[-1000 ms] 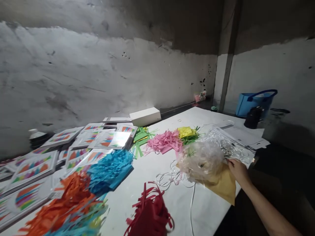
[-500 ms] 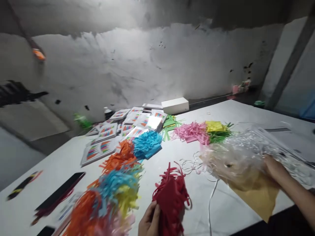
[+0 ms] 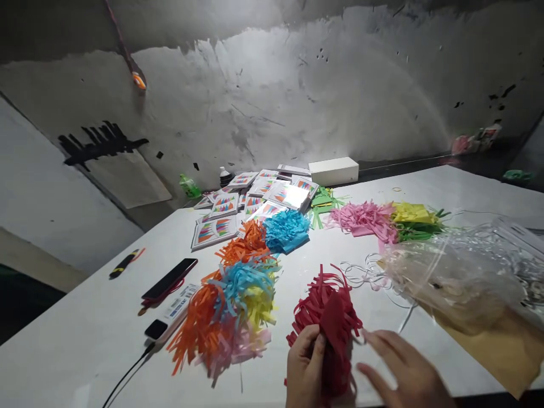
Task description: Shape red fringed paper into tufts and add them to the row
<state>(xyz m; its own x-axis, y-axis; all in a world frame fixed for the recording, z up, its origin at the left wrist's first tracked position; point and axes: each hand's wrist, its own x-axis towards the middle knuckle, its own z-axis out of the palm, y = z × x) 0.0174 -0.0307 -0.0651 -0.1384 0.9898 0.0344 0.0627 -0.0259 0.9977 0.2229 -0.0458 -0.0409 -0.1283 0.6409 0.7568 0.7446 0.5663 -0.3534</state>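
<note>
Near the front edge, my left hand (image 3: 306,368) pinches a red fringed paper bundle (image 3: 334,323) between thumb and fingers. Its cut strips fan out upward over the table. Just to the right is my right hand (image 3: 410,374), slightly blurred, thumb and fingers apart, its fingertips close to the bundle's right side. Left of the red bundle lies a pile of fringed paper in orange (image 3: 198,323), light blue (image 3: 242,283), yellow (image 3: 259,306) and pink (image 3: 242,345). Farther back is a bright blue fringed bundle (image 3: 287,231).
Flat packs with printed tassels (image 3: 225,205) are heaped at the back beside a white box (image 3: 334,171). Pink fringe (image 3: 363,220), white string (image 3: 365,272) and a clear plastic bag (image 3: 450,277) over brown paper (image 3: 488,345) lie right. A phone (image 3: 170,279) rests left.
My right hand has left the plastic bag and come over beside the red bundle. The view has swung left, and my left hand still holds the red bundle.
</note>
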